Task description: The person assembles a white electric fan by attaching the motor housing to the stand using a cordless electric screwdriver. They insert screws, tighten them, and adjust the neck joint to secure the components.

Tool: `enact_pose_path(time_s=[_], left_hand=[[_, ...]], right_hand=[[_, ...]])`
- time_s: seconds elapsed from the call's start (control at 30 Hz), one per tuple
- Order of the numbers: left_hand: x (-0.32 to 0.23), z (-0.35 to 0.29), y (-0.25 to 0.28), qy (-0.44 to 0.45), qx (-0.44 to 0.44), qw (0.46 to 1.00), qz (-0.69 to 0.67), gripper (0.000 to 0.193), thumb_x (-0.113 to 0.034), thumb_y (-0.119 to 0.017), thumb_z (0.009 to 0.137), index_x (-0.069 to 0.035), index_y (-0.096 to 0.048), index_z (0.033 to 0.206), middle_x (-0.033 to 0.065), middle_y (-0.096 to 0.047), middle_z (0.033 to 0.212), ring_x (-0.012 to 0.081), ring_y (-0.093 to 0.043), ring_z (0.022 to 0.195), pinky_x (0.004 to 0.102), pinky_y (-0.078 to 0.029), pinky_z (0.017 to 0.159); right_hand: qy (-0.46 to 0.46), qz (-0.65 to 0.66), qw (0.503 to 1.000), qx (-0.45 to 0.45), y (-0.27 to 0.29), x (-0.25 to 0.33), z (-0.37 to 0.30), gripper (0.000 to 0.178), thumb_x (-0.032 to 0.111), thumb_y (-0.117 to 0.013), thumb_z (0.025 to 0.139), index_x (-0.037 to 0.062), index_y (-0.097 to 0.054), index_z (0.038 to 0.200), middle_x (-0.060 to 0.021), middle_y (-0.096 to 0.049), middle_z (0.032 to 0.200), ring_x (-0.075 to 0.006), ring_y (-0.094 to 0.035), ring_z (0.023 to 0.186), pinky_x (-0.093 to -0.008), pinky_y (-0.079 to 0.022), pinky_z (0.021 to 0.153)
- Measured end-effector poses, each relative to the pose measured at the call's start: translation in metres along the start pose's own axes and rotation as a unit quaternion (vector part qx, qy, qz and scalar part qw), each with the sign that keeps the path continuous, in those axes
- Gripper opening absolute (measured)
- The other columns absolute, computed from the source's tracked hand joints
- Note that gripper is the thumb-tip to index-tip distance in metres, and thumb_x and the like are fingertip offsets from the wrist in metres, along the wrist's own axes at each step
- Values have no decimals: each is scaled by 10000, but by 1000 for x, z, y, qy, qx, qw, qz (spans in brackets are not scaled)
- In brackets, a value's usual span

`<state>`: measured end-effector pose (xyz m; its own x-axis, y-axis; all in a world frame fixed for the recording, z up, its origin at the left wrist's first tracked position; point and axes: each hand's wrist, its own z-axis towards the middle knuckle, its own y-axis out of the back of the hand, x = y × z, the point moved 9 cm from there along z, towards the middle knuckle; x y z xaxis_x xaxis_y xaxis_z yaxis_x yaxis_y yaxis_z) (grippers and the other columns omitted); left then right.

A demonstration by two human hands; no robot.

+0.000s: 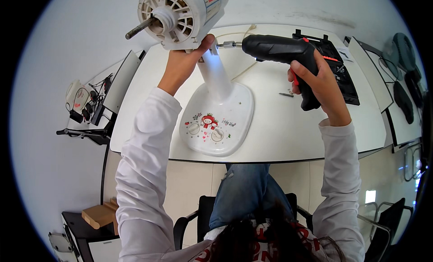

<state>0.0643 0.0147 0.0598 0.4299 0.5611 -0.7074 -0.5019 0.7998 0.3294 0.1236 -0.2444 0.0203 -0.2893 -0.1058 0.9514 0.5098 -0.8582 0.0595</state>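
Observation:
A white electric fan without its blades stands on the table, its motor housing (189, 16) up at the top with a bare metal shaft poking out to the left. My left hand (182, 65) is closed round the underside of the housing where it meets the neck. In my right hand (322, 79) is a black and red cordless screwdriver (277, 49), index finger by its red trigger. Its bit reaches left to the joint at the top of the fan's neck, where a light shines. The fan's base (243, 113) has two knobs and printed strawberry figures.
An opened black tool case (347, 79) lies on the right of the white table (270, 135). Small metal pieces (286, 94) rest near the screwdriver's handle. The fan's pale cord (243, 72) runs behind it. Side tables hold cables (97, 95) at left and grey-green parts (401, 50) at right.

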Motion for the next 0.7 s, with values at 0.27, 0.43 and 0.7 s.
enact_pose_path(time_s=[0.27, 0.43, 0.7], left_hand=[[4, 0, 2, 30, 6, 1000, 9, 393, -368, -695, 792, -37, -634, 993, 51, -628, 906, 128, -559, 811, 274, -451, 699], [5, 1, 1, 8, -6, 1000, -1, 409, -383, -697, 788, -34, -632, 991, 48, -623, 895, 121, -555, 783, 267, -450, 647], [7, 1, 1, 28, 8, 1000, 3, 422, -390, -693, 788, -34, -625, 1002, 46, -618, 887, 118, -555, 782, 263, -446, 640]], right_hand=[[2, -2, 1000, 0, -1, 2, -1, 363, 255, -662, 812, 44, -504, 1062, -47, -577, 700, -87, -541, 551, -240, -490, 516], [-1, 2, 1000, 4, 0, 0, -1, 357, 251, -660, 814, 47, -504, 1061, -45, -576, 697, -86, -538, 549, -238, -489, 514], [-2, 5, 1000, 11, -1, 0, -2, 370, 257, -662, 818, 51, -502, 1080, -43, -571, 692, -85, -537, 550, -235, -482, 507]])
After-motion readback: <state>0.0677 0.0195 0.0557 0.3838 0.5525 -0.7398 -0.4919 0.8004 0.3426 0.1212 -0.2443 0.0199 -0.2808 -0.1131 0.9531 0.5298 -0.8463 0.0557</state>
